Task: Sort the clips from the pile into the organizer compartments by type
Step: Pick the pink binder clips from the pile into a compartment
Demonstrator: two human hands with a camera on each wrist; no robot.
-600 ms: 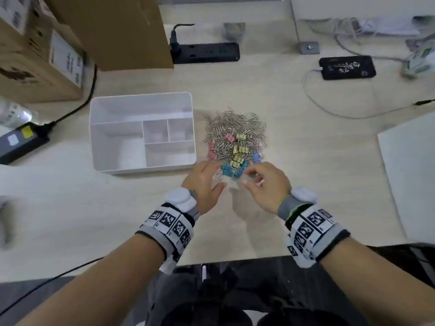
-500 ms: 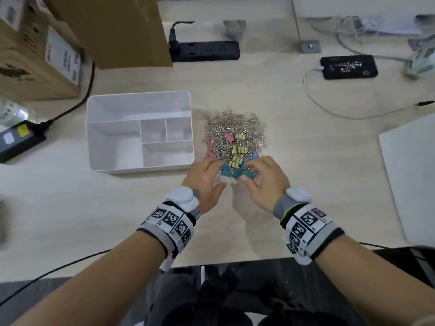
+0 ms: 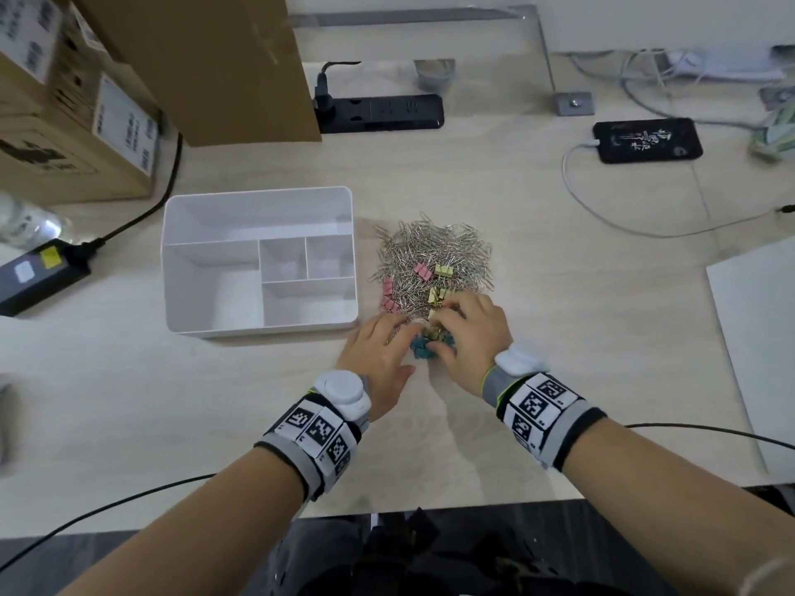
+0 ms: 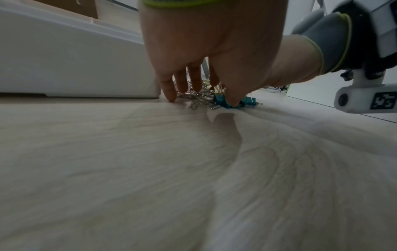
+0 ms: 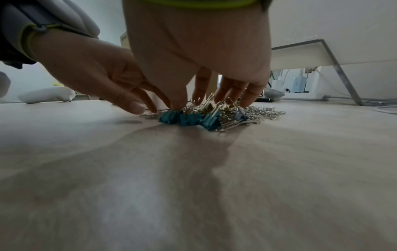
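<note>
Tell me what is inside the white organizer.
Nothing shows inside the organizer: every compartment floor visible from the head view is bare white. The strip behind its near wall is hidden. The clips lie in a pile beside it.

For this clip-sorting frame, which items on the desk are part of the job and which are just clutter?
Part of the job:
- pile of silver paper clips
- teal binder clips
- pink binder clips
- yellow binder clips
- white organizer, nothing visible in its compartments
- left hand and right hand, both at the pile's near edge

Just lying about:
- power strip
- phone on its cable
- cardboard boxes
</note>
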